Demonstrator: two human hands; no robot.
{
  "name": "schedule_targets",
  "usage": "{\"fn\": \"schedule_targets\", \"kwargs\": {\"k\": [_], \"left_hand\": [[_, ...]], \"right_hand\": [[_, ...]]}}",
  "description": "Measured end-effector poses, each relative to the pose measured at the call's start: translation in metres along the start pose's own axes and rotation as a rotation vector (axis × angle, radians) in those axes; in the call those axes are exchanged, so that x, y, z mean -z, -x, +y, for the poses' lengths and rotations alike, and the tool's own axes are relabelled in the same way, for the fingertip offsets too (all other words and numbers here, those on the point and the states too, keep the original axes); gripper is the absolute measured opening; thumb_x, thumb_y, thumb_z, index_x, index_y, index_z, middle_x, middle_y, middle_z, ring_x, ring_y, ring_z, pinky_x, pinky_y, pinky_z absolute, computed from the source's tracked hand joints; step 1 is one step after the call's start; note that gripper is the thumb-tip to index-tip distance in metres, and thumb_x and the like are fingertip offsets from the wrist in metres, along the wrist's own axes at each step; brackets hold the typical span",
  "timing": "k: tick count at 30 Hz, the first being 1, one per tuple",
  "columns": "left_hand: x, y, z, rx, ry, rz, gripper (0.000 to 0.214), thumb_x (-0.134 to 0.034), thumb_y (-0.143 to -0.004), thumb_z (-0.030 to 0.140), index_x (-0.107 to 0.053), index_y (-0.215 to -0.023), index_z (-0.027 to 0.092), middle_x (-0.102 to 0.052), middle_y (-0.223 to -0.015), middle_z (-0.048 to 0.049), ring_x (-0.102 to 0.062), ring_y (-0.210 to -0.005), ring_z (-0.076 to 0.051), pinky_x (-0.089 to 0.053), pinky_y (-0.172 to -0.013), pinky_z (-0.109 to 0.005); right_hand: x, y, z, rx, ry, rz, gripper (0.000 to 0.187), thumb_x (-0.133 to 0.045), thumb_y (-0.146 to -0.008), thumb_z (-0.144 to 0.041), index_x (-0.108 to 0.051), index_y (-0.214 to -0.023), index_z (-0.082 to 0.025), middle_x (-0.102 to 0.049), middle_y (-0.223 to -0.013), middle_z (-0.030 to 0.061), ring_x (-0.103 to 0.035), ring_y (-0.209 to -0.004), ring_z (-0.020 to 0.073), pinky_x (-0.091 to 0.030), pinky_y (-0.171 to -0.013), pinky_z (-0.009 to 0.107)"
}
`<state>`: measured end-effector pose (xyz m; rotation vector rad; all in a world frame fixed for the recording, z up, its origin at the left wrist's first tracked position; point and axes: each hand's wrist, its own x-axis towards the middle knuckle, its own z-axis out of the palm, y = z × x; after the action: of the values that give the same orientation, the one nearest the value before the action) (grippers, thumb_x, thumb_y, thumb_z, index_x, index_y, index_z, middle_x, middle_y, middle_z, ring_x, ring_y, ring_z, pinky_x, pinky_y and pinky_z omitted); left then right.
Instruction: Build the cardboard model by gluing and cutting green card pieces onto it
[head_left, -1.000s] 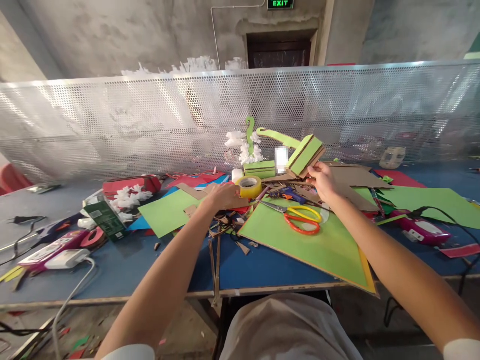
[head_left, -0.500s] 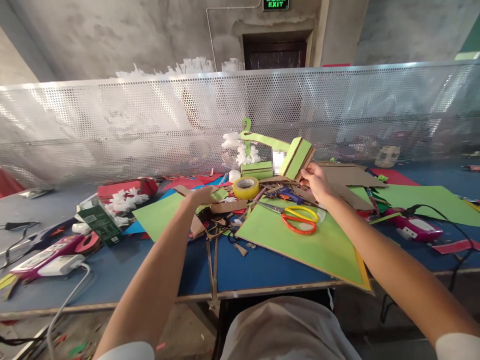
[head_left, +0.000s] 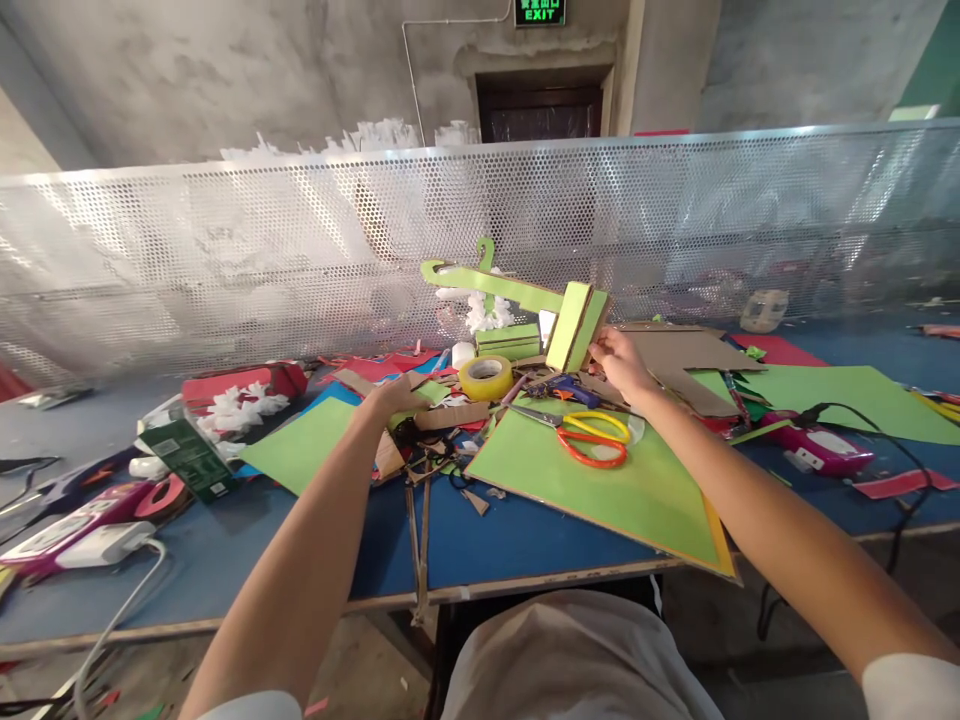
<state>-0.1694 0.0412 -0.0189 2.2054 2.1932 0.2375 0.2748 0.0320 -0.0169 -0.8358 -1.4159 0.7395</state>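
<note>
My right hand (head_left: 621, 362) is closed on the thick block end of a green cardboard craft piece (head_left: 568, 330), held up above the scraps. A long arm runs left from that block and ends in a hook. Behind it stands a second green cardboard piece (head_left: 508, 342) with a hooked upright and white paper tufts (head_left: 487, 312). My left hand (head_left: 391, 396) rests low in the cardboard scraps (head_left: 451, 416), left of a roll of yellow tape (head_left: 486, 378); its fingers are largely hidden. Scissors (head_left: 592, 436) with yellow and orange handles lie on a green sheet (head_left: 585, 490).
A blue glue gun (head_left: 574, 390) lies among scraps behind the scissors. Left are a green box (head_left: 187, 455), a white charger (head_left: 105, 545) and a pink power strip (head_left: 75, 520). Another power strip (head_left: 825, 450) sits right. A perforated metal screen (head_left: 300, 260) borders the table's back.
The green craft piece in my right hand has turned, and its hooked arm now reaches further left, in front of the other piece. My left hand stays in the scraps. The view shifts slightly.
</note>
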Motion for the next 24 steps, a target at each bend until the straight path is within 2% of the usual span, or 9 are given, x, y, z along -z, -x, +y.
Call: {"fn": "schedule_targets", "kwargs": {"k": [3, 7, 10, 13, 15, 17, 19, 20, 24], "left_hand": [[0.006, 0.005, 0.005, 0.131, -0.059, 0.009, 0.051, -0.079, -0.075, 0.047, -0.073, -0.115, 0.015, -0.079, -0.115, -0.0192, -0.074, -0.107, -0.037, -0.053, -0.084, -0.035], [0.015, 0.015, 0.012, 0.147, -0.089, 0.112, 0.034, -0.062, -0.087, 0.028, -0.072, -0.117, 0.017, -0.077, -0.118, -0.0212, -0.072, -0.111, -0.04, -0.053, -0.085, -0.04], [0.022, 0.025, 0.021, 0.08, -0.137, 0.378, 0.045, -0.052, -0.085, 0.012, -0.065, -0.128, 0.016, -0.073, -0.122, -0.0225, -0.069, -0.115, -0.038, -0.051, -0.091, -0.044], [0.033, 0.035, 0.034, 0.027, -0.142, 0.675, 0.042, -0.045, -0.087, 0.009, -0.064, -0.123, 0.014, -0.072, -0.116, -0.0229, -0.065, -0.112, -0.04, -0.048, -0.092, -0.049], [0.043, 0.042, 0.043, -0.077, -0.078, 0.83, 0.038, -0.045, -0.088, 0.011, -0.063, -0.12, 0.016, -0.071, -0.113, -0.0205, -0.064, -0.108, -0.037, -0.046, -0.092, -0.049], [0.052, 0.049, 0.052, -0.239, 0.008, 0.924, 0.033, -0.046, -0.088, 0.013, -0.063, -0.115, 0.017, -0.07, -0.105, -0.0169, -0.063, -0.101, -0.033, -0.047, -0.091, -0.046], [0.057, 0.054, 0.062, -0.46, 0.079, 0.903, 0.031, -0.045, -0.087, 0.015, -0.064, -0.111, 0.016, -0.069, -0.097, -0.0141, -0.062, -0.092, -0.03, -0.048, -0.088, -0.043], [0.057, 0.056, 0.068, -0.579, 0.114, 0.842, 0.031, -0.045, -0.087, 0.016, -0.065, -0.11, 0.015, -0.068, -0.095, -0.013, -0.062, -0.088, -0.028, -0.05, -0.086, -0.042], [0.045, 0.063, 0.103, -0.969, 0.214, 0.416, 0.037, -0.042, -0.085, 0.016, -0.068, -0.111, 0.015, -0.073, -0.103, -0.0111, -0.068, -0.089, -0.025, -0.054, -0.085, -0.037]], "right_hand": [[0.001, 0.001, 0.0, 0.024, 0.035, -0.021, 0.029, -0.075, -0.074, -0.044, -0.058, -0.087, -0.025, -0.064, -0.084, 0.0005, -0.06, -0.066, 0.0164, -0.056, -0.055, 0.031], [0.003, 0.001, 0.001, 0.029, 0.09, -0.033, 0.027, -0.073, -0.078, -0.046, -0.057, -0.086, -0.025, -0.063, -0.083, 0.0006, -0.06, -0.066, 0.0164, -0.057, -0.06, 0.032], [0.004, 0.001, 0.003, 0.028, 0.09, -0.032, 0.027, -0.074, -0.078, -0.046, -0.057, -0.085, -0.026, -0.063, -0.083, 0.0011, -0.06, -0.066, 0.0173, -0.058, -0.06, 0.034], [0.004, 0.0, 0.005, 0.038, 0.083, -0.018, 0.028, -0.076, -0.079, -0.046, -0.057, -0.086, -0.027, -0.064, -0.084, 0.0019, -0.061, -0.065, 0.0182, -0.058, -0.06, 0.036], [0.004, -0.002, 0.006, 0.052, 0.094, 0.001, 0.029, -0.077, -0.079, -0.046, -0.057, -0.086, -0.027, -0.065, -0.084, 0.0027, -0.062, -0.063, 0.0187, -0.058, -0.061, 0.038], [0.005, -0.003, 0.006, 0.084, 0.11, 0.039, 0.028, -0.076, -0.08, -0.046, -0.056, -0.086, -0.027, -0.065, -0.084, 0.0037, -0.062, -0.062, 0.0195, -0.059, -0.061, 0.04], [0.007, -0.005, 0.005, 0.141, 0.136, 0.089, 0.026, -0.075, -0.081, -0.045, -0.056, -0.086, -0.027, -0.066, -0.084, 0.0043, -0.063, -0.063, 0.0205, -0.059, -0.063, 0.041], [0.008, -0.005, 0.004, 0.174, 0.156, 0.112, 0.024, -0.073, -0.082, -0.044, -0.056, -0.087, -0.027, -0.066, -0.084, 0.0044, -0.064, -0.064, 0.0211, -0.059, -0.064, 0.042], [0.014, -0.005, -0.003, 0.3, 0.267, 0.187, 0.013, -0.065, -0.086, -0.034, -0.056, -0.089, -0.026, -0.07, -0.084, 0.0059, -0.067, -0.071, 0.0248, -0.06, -0.072, 0.044]]}}
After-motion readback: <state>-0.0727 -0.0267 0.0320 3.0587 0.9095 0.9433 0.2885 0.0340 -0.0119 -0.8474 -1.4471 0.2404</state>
